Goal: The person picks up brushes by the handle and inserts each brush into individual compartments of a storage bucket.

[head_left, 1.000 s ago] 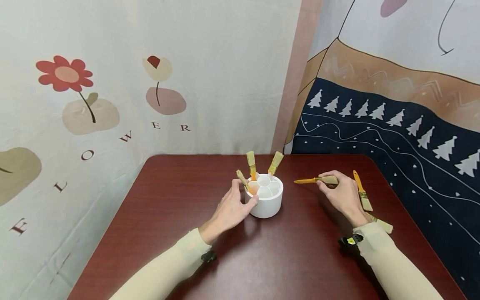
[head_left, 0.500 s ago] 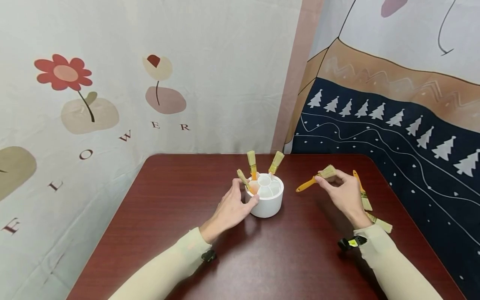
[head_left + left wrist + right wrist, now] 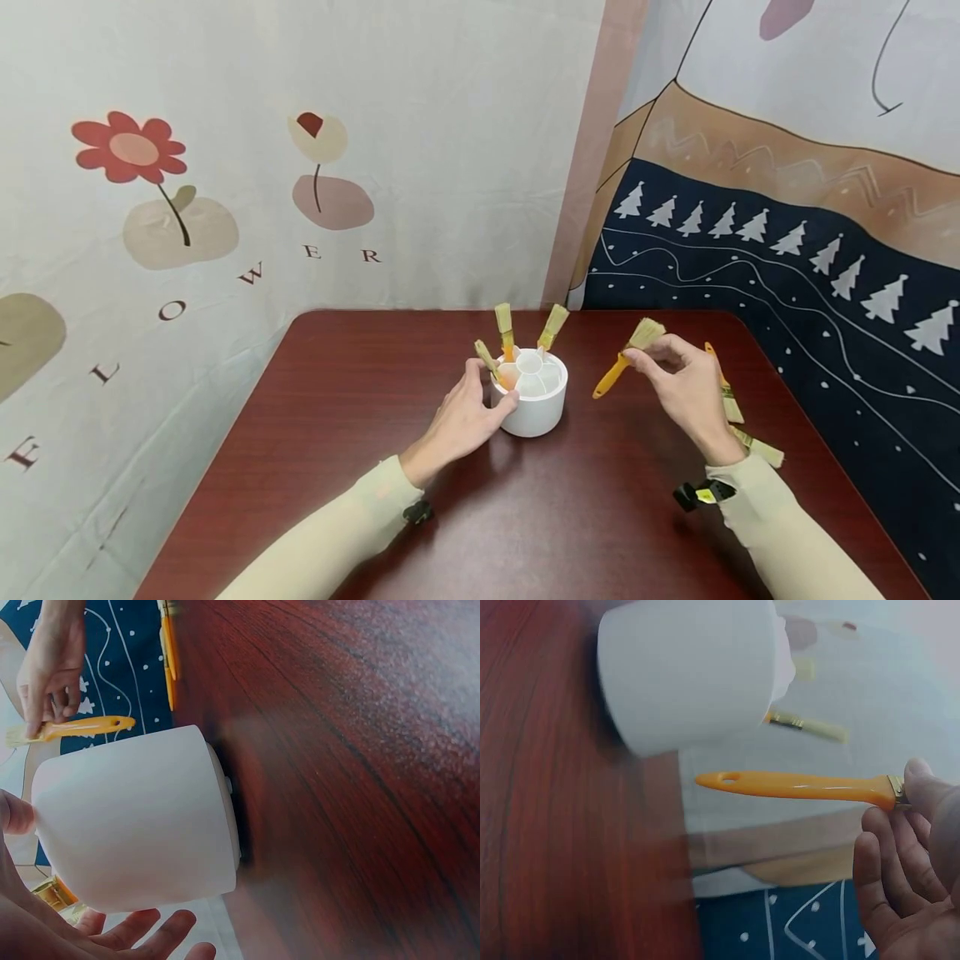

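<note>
A white round holder (image 3: 533,412) with several compartments stands on the table. My left hand (image 3: 457,421) holds it from the left, thumb at the near rim and fingers around the far left side. Three paintbrushes stand in it bristles up: a left one (image 3: 486,358), a back one (image 3: 504,329) and a right one (image 3: 553,327). To the right of the holder, my right hand (image 3: 686,387) pinches another paintbrush (image 3: 802,786) near its metal band. Its orange handle slants down toward the holder, bristles up, apart from the holder.
Two more paintbrushes lie at the right of the table (image 3: 600,517): one brush (image 3: 731,404) is partly behind my right hand, and a second brush (image 3: 763,448) lies partly under my wrist. Printed fabric (image 3: 450,167) hangs behind the table.
My right hand has turned the paintbrush from nearly level to steeply slanted, bristles rising and handle end dropping. My left hand and the holder stay in place.
</note>
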`<state>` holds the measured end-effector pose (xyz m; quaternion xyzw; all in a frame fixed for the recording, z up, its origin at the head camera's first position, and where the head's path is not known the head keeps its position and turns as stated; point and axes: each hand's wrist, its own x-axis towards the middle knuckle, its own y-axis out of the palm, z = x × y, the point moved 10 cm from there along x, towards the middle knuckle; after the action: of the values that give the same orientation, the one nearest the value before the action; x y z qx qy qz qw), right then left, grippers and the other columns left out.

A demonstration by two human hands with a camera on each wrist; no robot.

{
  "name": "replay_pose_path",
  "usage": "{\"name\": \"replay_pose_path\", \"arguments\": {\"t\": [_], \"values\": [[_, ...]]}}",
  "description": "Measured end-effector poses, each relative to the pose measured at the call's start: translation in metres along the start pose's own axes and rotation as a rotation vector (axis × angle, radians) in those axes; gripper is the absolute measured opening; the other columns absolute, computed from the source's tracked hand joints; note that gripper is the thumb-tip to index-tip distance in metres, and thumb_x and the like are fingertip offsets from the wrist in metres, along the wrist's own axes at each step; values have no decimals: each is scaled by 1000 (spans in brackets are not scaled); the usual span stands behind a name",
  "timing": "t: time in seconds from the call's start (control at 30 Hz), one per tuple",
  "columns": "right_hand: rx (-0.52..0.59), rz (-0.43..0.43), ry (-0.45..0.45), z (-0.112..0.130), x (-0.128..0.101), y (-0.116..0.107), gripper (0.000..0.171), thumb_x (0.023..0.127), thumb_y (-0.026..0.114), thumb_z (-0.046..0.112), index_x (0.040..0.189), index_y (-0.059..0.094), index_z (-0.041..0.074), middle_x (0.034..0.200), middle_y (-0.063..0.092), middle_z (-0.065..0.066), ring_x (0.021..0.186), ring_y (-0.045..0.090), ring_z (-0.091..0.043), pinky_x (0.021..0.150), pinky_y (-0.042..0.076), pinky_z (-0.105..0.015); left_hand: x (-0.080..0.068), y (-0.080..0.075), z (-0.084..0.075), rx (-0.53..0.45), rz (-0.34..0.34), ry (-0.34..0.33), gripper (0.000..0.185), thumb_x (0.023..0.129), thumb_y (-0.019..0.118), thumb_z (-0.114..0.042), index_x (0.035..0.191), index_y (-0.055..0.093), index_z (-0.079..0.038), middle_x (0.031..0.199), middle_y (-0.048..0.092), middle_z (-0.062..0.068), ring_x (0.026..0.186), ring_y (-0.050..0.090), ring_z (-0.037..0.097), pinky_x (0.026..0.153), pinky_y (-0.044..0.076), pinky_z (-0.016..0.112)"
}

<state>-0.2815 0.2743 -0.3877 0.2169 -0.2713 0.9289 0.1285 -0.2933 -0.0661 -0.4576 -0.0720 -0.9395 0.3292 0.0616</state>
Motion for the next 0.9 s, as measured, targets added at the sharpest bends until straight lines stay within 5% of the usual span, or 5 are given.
{"name": "replay_pose_path", "arguments": {"t": [0.37, 0.63, 0.9], "values": [[62, 29, -53, 36, -4, 4, 16, 101, 92, 11, 113, 83, 5, 103, 87, -15, 89, 79, 9, 88, 62, -9, 0, 2, 0, -4, 1, -2, 66, 105, 74, -55, 154, 50, -18, 153, 73, 11, 138, 74, 39, 110, 60, 63], [152, 49, -97, 65, -5, 8, 21, 100, 91, 3, 119, 84, 7, 105, 84, 13, 89, 78, -3, 86, 64, -14, 1, 3, 0, 3, -1, -7, 67, 104, 74, -55, 155, 50, -18, 153, 73, 12, 137, 74, 39, 110, 60, 63], [203, 59, -214, 100, -2, 18, 22, 95, 91, -8, 111, 82, 4, 101, 82, -8, 82, 73, -6, 81, 64, -14, 2, 3, -1, 1, 4, 1, 68, 104, 74, -57, 155, 50, -17, 152, 73, 11, 135, 74, 37, 110, 60, 62]]}}
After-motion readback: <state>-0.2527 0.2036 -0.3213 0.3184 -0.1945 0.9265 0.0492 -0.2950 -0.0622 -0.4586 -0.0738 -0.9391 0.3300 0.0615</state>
